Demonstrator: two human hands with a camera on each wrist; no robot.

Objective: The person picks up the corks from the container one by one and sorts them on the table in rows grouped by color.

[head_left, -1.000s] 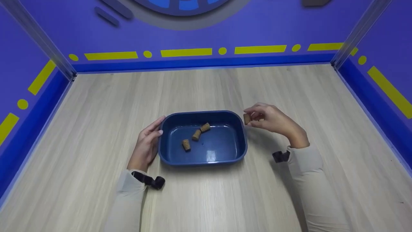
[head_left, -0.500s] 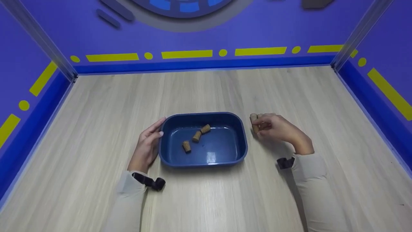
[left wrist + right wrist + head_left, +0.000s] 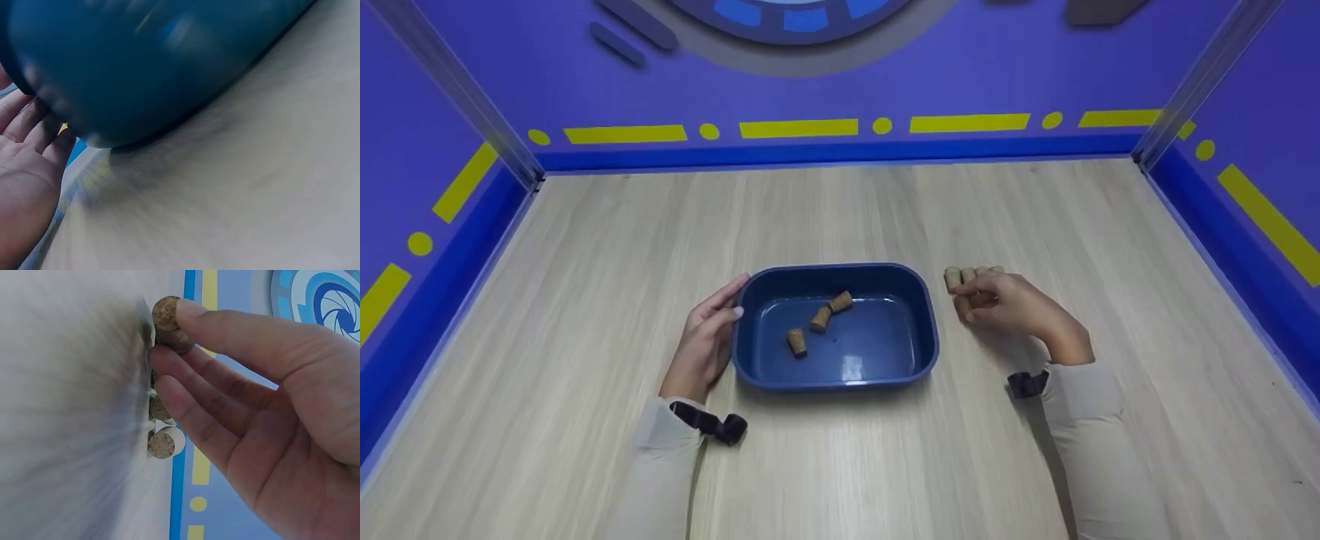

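A dark blue rectangular basin sits mid-table with three corks inside, among them a tilted cork nearest its left end. My left hand rests against the basin's left end, thumb at the rim and fairly straight fingers along the outer wall, as the left wrist view also shows. Right of the basin, my right hand pinches a cork between thumb and fingers, low over the table. Just beyond it stands a row of several corks, partly hidden by the hand; two of them, including a cork, show below the fingers in the right wrist view.
The pale wood table is bounded by a purple back wall with yellow marks and by side walls at left and right. A black camera mount sits on the left wrist, and another mount on the right.
My right hand has moved from the basin's right rim rightward and nearer, carrying the cork to the front of the row, which has come into view. The left hand and basin stay put.
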